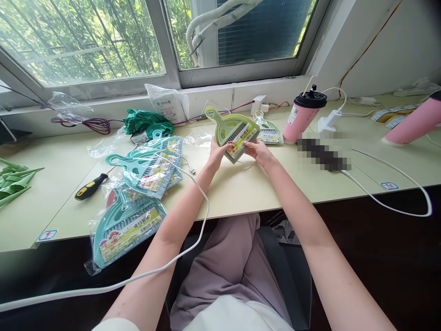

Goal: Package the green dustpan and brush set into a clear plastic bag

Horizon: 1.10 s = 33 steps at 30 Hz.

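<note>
A green dustpan and brush set [231, 131] with a printed label is held up over the table, tilted, its handle pointing up and left. My left hand [220, 154] grips its lower left side, with the thumb on the front. My right hand [260, 151] pinches its right edge by the label. Just behind it, another dustpan set [270, 130] in pale teal lies on the table. To the left is a pile of teal dustpan sets [146, 172] in clear plastic wrap; the nearest wrapped set [127, 230] overhangs the table's front edge.
A yellow-and-black screwdriver [91, 186] lies left of the pile. Behind are a crumpled green bag [148, 123] and clear plastic wrap. A pink cup [305, 115] and white charger [330, 120] stand at the right. A white cable [193, 243] crosses over my left forearm.
</note>
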Each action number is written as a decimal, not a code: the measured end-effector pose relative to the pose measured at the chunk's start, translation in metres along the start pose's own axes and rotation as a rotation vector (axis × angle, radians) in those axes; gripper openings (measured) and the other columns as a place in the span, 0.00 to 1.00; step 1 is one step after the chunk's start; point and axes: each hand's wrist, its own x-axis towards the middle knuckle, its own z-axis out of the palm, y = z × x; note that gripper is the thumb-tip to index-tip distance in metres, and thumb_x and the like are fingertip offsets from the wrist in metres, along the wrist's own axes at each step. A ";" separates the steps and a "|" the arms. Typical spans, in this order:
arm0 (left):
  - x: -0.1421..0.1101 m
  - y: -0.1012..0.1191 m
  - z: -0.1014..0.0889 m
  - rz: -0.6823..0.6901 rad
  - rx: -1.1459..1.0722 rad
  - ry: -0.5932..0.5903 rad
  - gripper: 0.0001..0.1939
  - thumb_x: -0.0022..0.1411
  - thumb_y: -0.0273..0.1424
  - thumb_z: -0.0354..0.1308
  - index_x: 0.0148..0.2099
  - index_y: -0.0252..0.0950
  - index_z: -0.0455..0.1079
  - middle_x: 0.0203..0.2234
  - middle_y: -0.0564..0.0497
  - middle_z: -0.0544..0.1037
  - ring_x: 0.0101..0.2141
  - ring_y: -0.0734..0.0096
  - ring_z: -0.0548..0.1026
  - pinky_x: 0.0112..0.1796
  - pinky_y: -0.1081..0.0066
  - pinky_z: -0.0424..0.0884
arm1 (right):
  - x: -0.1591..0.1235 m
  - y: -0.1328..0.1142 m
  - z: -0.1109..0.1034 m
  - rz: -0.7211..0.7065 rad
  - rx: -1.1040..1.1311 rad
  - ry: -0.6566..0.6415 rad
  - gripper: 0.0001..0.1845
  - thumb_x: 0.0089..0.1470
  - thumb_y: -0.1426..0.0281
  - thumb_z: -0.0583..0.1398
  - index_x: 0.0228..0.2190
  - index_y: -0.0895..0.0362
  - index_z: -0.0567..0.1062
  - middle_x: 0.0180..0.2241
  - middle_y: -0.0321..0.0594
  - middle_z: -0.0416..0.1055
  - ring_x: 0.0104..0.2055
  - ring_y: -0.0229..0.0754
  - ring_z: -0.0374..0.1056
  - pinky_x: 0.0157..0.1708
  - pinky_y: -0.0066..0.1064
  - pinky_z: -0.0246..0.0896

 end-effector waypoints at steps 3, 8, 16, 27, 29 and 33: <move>0.000 0.001 0.001 0.014 0.003 -0.012 0.38 0.42 0.29 0.69 0.57 0.41 0.64 0.45 0.49 0.77 0.48 0.59 0.76 0.53 0.59 0.72 | -0.002 -0.001 -0.001 0.047 0.009 -0.018 0.04 0.56 0.73 0.68 0.34 0.53 0.78 0.35 0.34 0.82 0.32 0.35 0.77 0.35 0.27 0.77; 0.000 0.000 0.001 0.036 0.042 -0.045 0.39 0.42 0.29 0.70 0.58 0.42 0.64 0.46 0.49 0.77 0.50 0.57 0.76 0.55 0.57 0.70 | -0.003 -0.001 -0.002 0.106 0.055 -0.001 0.05 0.57 0.72 0.67 0.37 0.53 0.79 0.36 0.35 0.82 0.33 0.36 0.77 0.36 0.26 0.78; 0.000 0.004 0.003 0.043 0.021 -0.069 0.33 0.46 0.37 0.72 0.55 0.42 0.68 0.47 0.48 0.78 0.52 0.56 0.76 0.56 0.56 0.71 | 0.000 0.001 0.001 0.022 0.094 0.050 0.10 0.50 0.75 0.71 0.35 0.55 0.79 0.35 0.37 0.83 0.39 0.43 0.80 0.46 0.37 0.80; 0.022 0.016 -0.055 0.170 0.816 0.276 0.10 0.64 0.27 0.55 0.47 0.38 0.73 0.56 0.41 0.75 0.63 0.56 0.67 0.68 0.56 0.54 | 0.004 -0.004 -0.011 -0.083 0.158 0.147 0.12 0.49 0.74 0.71 0.37 0.55 0.78 0.36 0.36 0.83 0.42 0.43 0.80 0.47 0.36 0.80; 0.023 0.012 -0.063 0.073 0.947 0.243 0.11 0.62 0.28 0.59 0.48 0.38 0.73 0.60 0.40 0.72 0.66 0.52 0.63 0.68 0.53 0.51 | 0.005 -0.004 -0.014 -0.043 0.137 0.203 0.10 0.51 0.75 0.69 0.36 0.55 0.77 0.35 0.36 0.82 0.39 0.41 0.80 0.43 0.33 0.80; 0.021 0.002 -0.061 0.037 1.019 0.149 0.17 0.57 0.32 0.65 0.50 0.40 0.73 0.63 0.40 0.69 0.68 0.45 0.58 0.68 0.48 0.49 | 0.007 -0.006 -0.018 0.050 0.102 0.270 0.08 0.53 0.79 0.67 0.35 0.57 0.78 0.31 0.36 0.81 0.32 0.37 0.78 0.35 0.26 0.78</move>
